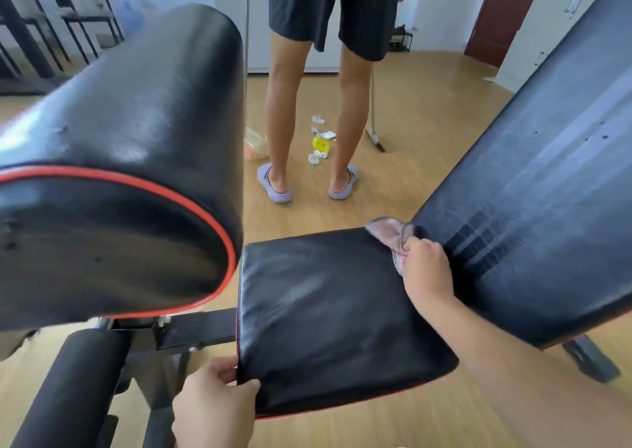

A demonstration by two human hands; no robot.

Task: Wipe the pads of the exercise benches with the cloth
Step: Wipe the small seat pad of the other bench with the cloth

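The right hand (425, 266) grips the cloth (393, 235) at the seat pad's (328, 311) far corner; left hand (215, 403) pinches its near corner; streaks show wiping is partly done, I think

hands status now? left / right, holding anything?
Left hand: closed on the near left corner of the seat pad.
Right hand: closed on the cloth, at the gap between seat pad and back pad.

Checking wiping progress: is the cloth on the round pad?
No, the right hand holds the cloth where the seat pad meets the backrest.
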